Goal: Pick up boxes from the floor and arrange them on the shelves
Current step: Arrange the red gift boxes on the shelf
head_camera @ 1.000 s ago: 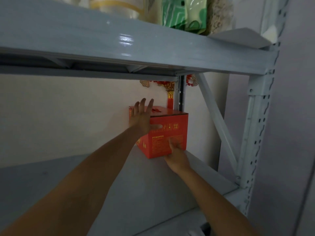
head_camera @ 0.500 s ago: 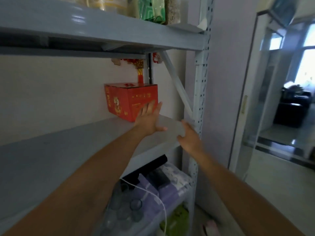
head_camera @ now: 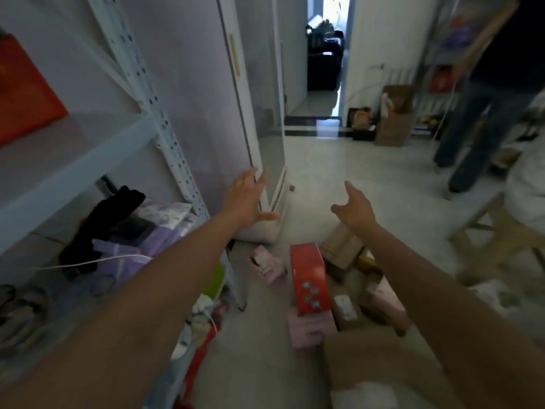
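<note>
Head camera looked down past our arms at the floor [head_camera: 321, 178]. Our left fingers [head_camera: 248, 178] were straight and spread, thumb stuck out sideways, gripping nothing. Our right fingers [head_camera: 349, 188] were relaxed, one raised, and likewise empty. Our left hand [head_camera: 246, 199] hung in the air in front of a white door [head_camera: 203, 113]. Our right hand [head_camera: 355, 209] hovered above the boxes on the floor, touching none of them.

Between our forearms a tall red box [head_camera: 309, 278] stood on the floor, with a pink box [head_camera: 309, 332] just beside its near end and a small pink box [head_camera: 268, 265] to its left. Brown cardboard boxes [head_camera: 342, 246] crowded its right side, and a large cardboard box [head_camera: 377, 358] lay nearest us.

On the left, the grey metal shelf [head_camera: 73, 160] carried another red box [head_camera: 23, 95], cut off by the edge of the view. Purple bags [head_camera: 135, 246] and a black cloth [head_camera: 103, 219] filled the level below. At far right stood another person's legs [head_camera: 472, 128] in jeans, near a wooden stool [head_camera: 501, 228]; everything there was blurred.
</note>
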